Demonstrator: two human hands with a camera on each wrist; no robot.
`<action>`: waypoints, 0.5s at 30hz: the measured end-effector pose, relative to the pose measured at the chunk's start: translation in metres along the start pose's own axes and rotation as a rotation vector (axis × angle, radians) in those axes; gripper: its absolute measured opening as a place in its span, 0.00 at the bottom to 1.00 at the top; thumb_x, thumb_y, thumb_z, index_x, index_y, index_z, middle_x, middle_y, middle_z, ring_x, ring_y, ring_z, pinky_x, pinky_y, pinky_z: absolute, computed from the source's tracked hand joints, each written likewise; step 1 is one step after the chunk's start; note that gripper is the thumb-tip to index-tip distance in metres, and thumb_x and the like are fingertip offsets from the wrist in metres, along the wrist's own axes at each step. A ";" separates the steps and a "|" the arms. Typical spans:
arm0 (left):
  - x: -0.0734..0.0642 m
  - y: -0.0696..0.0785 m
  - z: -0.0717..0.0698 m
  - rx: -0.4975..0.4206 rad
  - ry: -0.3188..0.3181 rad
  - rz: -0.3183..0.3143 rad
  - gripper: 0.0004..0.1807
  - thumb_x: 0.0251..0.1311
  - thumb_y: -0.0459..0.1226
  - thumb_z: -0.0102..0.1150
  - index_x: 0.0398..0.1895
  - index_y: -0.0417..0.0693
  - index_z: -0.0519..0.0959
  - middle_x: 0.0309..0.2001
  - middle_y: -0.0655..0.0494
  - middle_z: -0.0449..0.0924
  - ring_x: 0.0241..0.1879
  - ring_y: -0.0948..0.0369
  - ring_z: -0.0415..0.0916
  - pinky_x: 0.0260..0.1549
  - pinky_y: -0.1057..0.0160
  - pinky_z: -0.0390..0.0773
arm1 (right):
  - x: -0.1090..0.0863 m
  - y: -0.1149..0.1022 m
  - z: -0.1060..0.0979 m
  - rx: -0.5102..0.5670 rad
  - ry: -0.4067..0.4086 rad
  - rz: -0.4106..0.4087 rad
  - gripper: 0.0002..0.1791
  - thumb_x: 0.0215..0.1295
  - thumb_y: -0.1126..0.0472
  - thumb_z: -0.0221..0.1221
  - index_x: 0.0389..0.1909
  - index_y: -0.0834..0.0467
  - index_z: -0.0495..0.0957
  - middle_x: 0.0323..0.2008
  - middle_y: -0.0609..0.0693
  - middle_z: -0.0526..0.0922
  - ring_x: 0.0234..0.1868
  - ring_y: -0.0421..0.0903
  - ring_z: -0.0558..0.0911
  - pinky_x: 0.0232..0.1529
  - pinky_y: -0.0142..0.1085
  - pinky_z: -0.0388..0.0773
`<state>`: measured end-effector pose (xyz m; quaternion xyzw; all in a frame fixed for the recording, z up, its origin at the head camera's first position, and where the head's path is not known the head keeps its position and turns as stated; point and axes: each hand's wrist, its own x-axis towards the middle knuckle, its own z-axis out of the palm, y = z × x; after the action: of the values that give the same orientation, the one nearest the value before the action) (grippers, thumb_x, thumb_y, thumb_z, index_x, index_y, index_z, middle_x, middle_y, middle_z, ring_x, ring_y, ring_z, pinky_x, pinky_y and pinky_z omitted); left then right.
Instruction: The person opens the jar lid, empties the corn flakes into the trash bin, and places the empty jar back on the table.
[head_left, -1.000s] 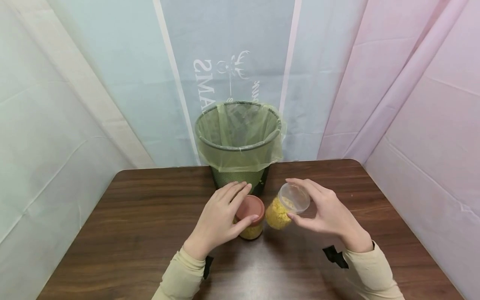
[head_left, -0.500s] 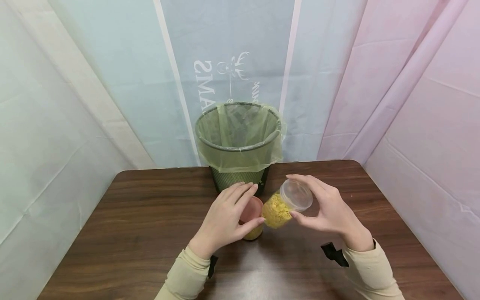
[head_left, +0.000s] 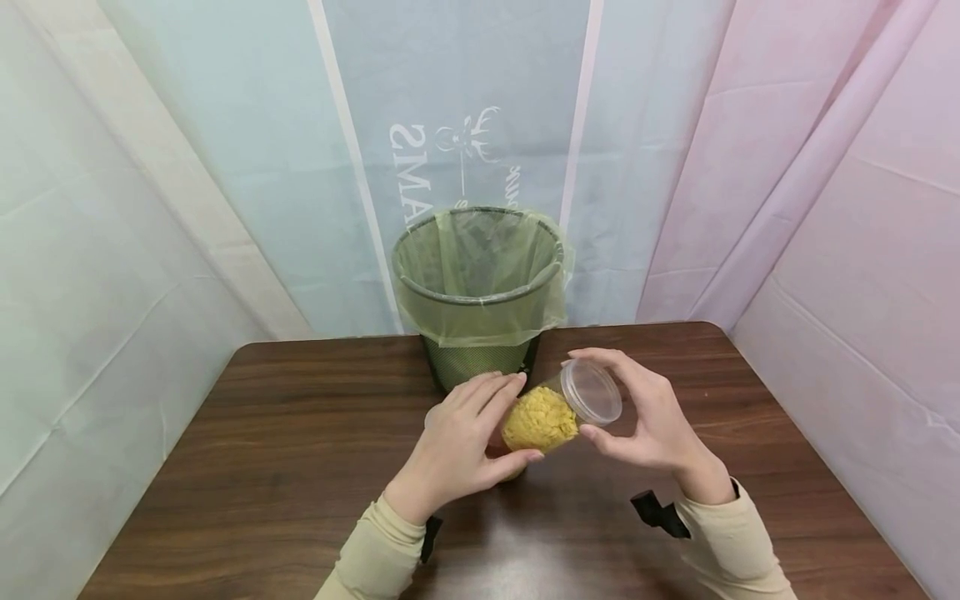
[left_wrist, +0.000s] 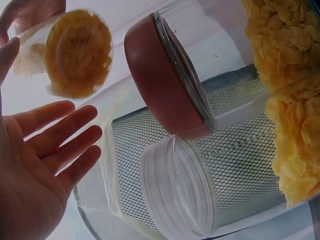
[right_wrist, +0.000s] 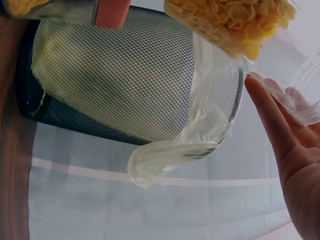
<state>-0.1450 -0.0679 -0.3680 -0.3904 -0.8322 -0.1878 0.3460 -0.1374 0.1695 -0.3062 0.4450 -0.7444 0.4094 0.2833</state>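
Note:
My right hand pinches a clear plastic jar of yellow cornflakes near its clear round end, thumb below and fingers above. The jar is lifted and tilted, with its flake-filled base toward my left hand. That hand's fingers are spread and straight around the base; the left wrist view shows a gap between them. Behind the left hand stands a cornflake jar with a brownish-red lid, mostly hidden in the head view. Beside it is another jar with a clear lid, its flakes at the right of the left wrist view.
A dark mesh wastebasket lined with a pale green bag stands at the back of the brown wooden table. Fabric curtains enclose the back and sides.
The right hand has tipped the jar further and carried its base left. My left hand has shifted slightly right, its fingers now around that base and covering the red-lidded jar.

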 end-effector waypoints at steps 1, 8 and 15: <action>0.000 0.000 0.000 -0.002 0.000 0.000 0.43 0.51 0.63 0.59 0.64 0.45 0.69 0.59 0.56 0.75 0.59 0.57 0.71 0.61 0.61 0.68 | 0.000 0.000 0.001 0.017 0.004 0.002 0.34 0.40 0.65 0.65 0.53 0.73 0.71 0.44 0.59 0.81 0.45 0.41 0.81 0.42 0.24 0.76; 0.002 0.003 0.001 -0.019 -0.012 -0.004 0.46 0.50 0.63 0.60 0.66 0.45 0.65 0.54 0.55 0.77 0.55 0.58 0.73 0.57 0.61 0.71 | 0.000 0.004 0.007 0.114 0.027 -0.007 0.32 0.44 0.65 0.63 0.52 0.76 0.69 0.44 0.60 0.81 0.47 0.41 0.80 0.46 0.25 0.76; 0.000 0.004 0.002 -0.017 -0.009 -0.023 0.48 0.48 0.62 0.63 0.66 0.42 0.65 0.47 0.56 0.78 0.45 0.60 0.75 0.45 0.65 0.78 | 0.001 0.008 0.012 0.143 0.047 -0.041 0.32 0.46 0.62 0.62 0.51 0.77 0.68 0.45 0.56 0.81 0.47 0.42 0.80 0.47 0.25 0.75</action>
<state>-0.1432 -0.0642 -0.3690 -0.3846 -0.8365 -0.1974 0.3368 -0.1454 0.1610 -0.3143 0.4696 -0.6971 0.4658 0.2767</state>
